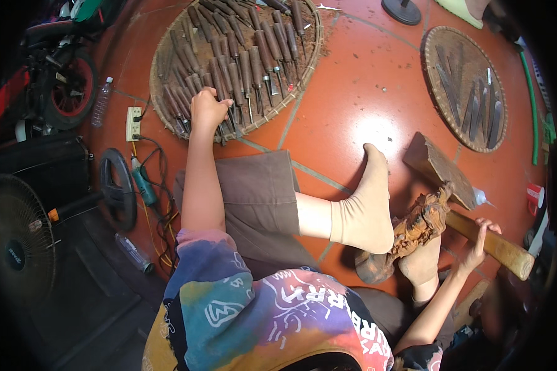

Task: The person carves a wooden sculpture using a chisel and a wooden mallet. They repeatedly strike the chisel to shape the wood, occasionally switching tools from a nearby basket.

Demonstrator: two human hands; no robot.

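My left hand (209,110) is closed at the near edge of a round woven tray (319,37). It seems to grip one of the chisels there, though the fingers hide most of it. Several wood-handled carving chisels (246,68) fill this tray, their metal blades pointing toward me. On the right, my right hand (476,247) wraps round the handle of a wooden mallet (490,244). Its blocky head (428,162) lies farther off, on the floor. Between my socked feet sits a reddish-brown wood carving (424,224) with a rounded, darker end (374,267).
A second woven tray (428,68) at the far right holds several long blades. At left are a power strip (133,123), a green power tool (143,182) with tangled cords, plastic bottles (133,252), a fan (21,247) and a motorbike (68,86). Wood chips dot the tiled floor (353,74).
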